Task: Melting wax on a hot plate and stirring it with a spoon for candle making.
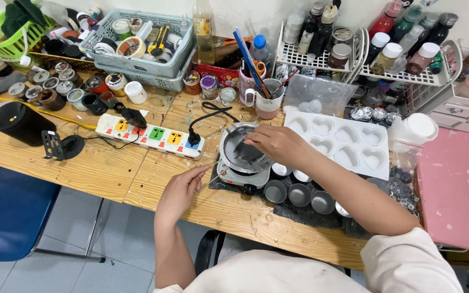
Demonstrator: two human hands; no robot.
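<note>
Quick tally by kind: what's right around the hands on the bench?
Metal melting pot under the right hand: 1
Small hot plate: 1
Thin metal rod in the left hand: 1
White heart mould tray: 1
Power strip: 1
Small round metal tins fully in view: 3
Total: 8

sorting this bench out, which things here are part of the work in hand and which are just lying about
In use:
- left hand on thin metal handle
- right hand over round metal melting pot
- small grey hot plate under it

Lying about:
- white heart-shaped silicone mould
- white power strip with coloured sockets
- black cylinder
- grey plastic baskets
</note>
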